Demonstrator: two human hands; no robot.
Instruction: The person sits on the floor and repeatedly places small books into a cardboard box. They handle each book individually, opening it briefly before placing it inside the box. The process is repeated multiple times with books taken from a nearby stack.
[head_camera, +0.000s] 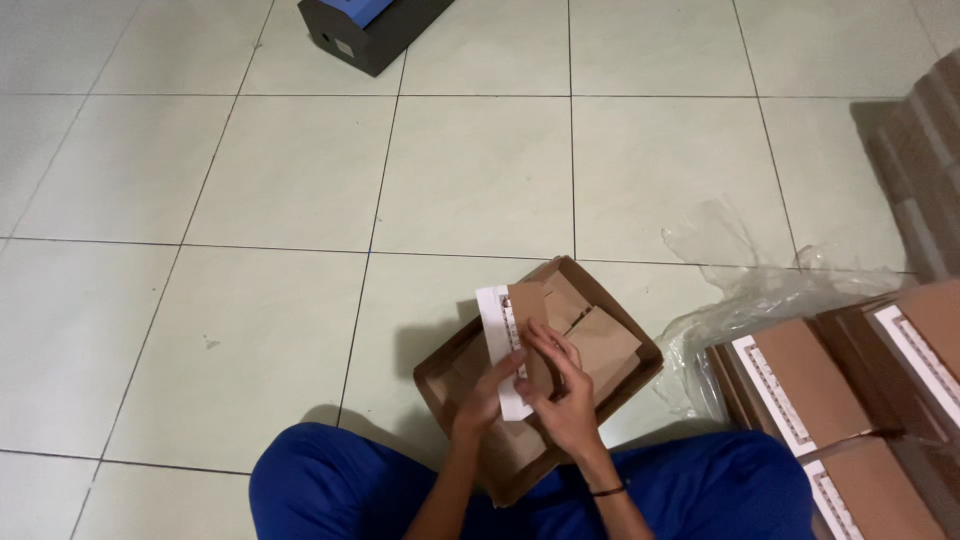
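A brown cardboard box (600, 335) lies partly folded on the tiled floor in front of my knees. Both my hands meet over its near side. My left hand (487, 395) pinches the lower part of a white adhesive strip (497, 318) that runs along a cardboard flap. My right hand (562, 385) grips the same flap and strip from the right, fingers curled over the edge. A dark band sits on my right wrist. My legs in blue trousers frame the box.
Stacks of flat brown cardboard blanks (800, 385) with white strips lie at the right, on crumpled clear plastic wrap (745, 290). More stacked cardboard (925, 160) rises at the far right. A dark box with a blue top (368, 28) stands at the top.
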